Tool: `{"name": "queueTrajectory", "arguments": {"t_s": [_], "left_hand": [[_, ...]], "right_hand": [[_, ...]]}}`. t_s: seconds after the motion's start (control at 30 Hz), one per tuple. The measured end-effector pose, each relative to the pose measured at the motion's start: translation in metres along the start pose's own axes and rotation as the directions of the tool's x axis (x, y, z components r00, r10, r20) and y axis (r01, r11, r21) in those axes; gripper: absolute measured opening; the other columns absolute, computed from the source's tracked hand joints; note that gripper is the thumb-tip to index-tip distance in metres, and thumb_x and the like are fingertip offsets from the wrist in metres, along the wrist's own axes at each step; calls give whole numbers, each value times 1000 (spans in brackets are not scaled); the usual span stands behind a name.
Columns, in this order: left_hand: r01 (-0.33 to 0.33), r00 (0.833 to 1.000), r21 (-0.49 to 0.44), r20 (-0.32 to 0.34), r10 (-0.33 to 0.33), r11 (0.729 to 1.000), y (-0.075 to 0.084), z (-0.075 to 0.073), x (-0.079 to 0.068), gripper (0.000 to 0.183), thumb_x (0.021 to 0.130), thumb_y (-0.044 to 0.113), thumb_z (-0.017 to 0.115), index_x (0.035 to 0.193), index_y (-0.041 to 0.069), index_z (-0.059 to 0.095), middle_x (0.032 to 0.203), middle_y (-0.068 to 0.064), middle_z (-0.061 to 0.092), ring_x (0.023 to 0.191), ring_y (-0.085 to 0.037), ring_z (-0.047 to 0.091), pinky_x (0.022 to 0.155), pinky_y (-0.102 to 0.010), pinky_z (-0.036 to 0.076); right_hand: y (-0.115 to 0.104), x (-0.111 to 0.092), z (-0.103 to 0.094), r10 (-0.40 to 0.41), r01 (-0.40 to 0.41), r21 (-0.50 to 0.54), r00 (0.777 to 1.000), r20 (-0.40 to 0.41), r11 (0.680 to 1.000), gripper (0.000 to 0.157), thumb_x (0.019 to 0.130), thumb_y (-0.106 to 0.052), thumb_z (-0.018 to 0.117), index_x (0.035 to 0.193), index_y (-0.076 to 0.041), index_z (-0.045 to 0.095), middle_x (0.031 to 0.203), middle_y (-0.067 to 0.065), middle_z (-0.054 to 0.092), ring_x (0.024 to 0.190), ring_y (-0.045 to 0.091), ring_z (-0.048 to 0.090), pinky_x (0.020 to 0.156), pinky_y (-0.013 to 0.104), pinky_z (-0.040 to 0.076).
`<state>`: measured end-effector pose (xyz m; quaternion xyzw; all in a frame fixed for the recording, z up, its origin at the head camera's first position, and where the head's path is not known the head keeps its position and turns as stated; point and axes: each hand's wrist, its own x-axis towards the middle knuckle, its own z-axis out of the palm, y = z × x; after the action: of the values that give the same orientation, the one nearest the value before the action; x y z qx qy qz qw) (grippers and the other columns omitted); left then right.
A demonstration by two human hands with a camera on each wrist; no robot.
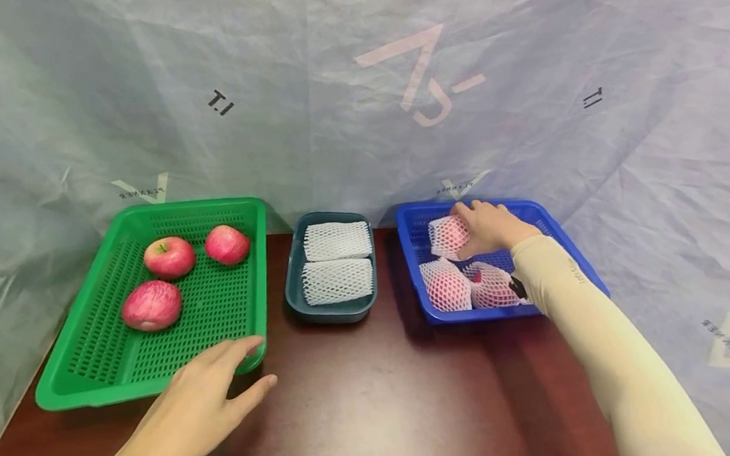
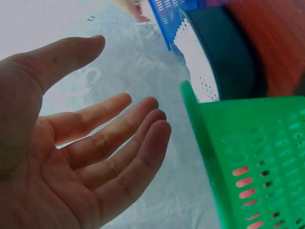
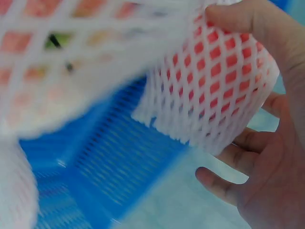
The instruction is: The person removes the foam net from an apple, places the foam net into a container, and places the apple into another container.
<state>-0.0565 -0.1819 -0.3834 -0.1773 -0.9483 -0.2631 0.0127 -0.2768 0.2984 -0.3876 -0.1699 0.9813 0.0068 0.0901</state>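
Note:
My right hand (image 1: 493,226) reaches into the blue basket (image 1: 408,246) and holds an apple in a white foam net (image 1: 446,237) near its back left. The right wrist view shows my thumb on one side of this netted apple (image 3: 217,78), the fingers on the other. Two more netted apples (image 1: 445,287) lie at the basket's front. My left hand (image 1: 196,399), fingers loosely extended, hovers by the front right corner of the green basket (image 1: 263,276). Its palm (image 2: 52,186) holds nothing in the left wrist view. Three bare red apples (image 1: 169,257) sit in the green basket.
Between the baskets, a dark blue-green tray (image 1: 333,318) contains two white foam nets (image 1: 338,281), one behind the other. All stand on a dark reddish-brown table (image 1: 375,402). A grey printed cloth (image 1: 308,120) hangs close behind them.

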Motion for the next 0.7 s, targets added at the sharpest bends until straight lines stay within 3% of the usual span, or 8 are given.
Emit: {"name": "queueTrajectory", "arguments": {"t_s": [0.17,0.33,0.47,0.7], "left_hand": [[-13,1000,1,8,13,1000,4,2,-1,48,92,44,72,129,15,65,125,0,64,118,-27,60,94,-53,49],[-16,1000,-2,10,16,1000,5,1,-4,46,92,45,71,127,16,66,125,0,65,117,-27,60,94,-53,49],[-32,999,1,7,32,999,5,2,-4,44,92,43,71,126,16,67,123,0,65,116,-26,61,94,-53,49],[-59,998,0,3,59,998,7,4,-3,40,92,42,72,125,19,68,120,2,66,112,-25,62,91,-51,51]], "right_hand": [[-25,-46,-31,-94,91,-23,980,-175,996,84,69,-53,84,134,-11,50,117,15,60,108,34,58,92,60,42],[-65,-95,-41,-286,259,-123,906,-313,958,83,63,-56,82,126,-10,55,101,6,62,90,25,60,81,52,47],[-91,-122,-40,-375,343,-153,869,-324,927,82,62,-56,80,124,-10,56,99,2,59,87,23,59,82,50,46],[-110,-141,-40,-396,371,-141,872,-286,918,81,62,-55,80,126,-12,55,98,-4,56,89,21,58,86,47,45]]}}
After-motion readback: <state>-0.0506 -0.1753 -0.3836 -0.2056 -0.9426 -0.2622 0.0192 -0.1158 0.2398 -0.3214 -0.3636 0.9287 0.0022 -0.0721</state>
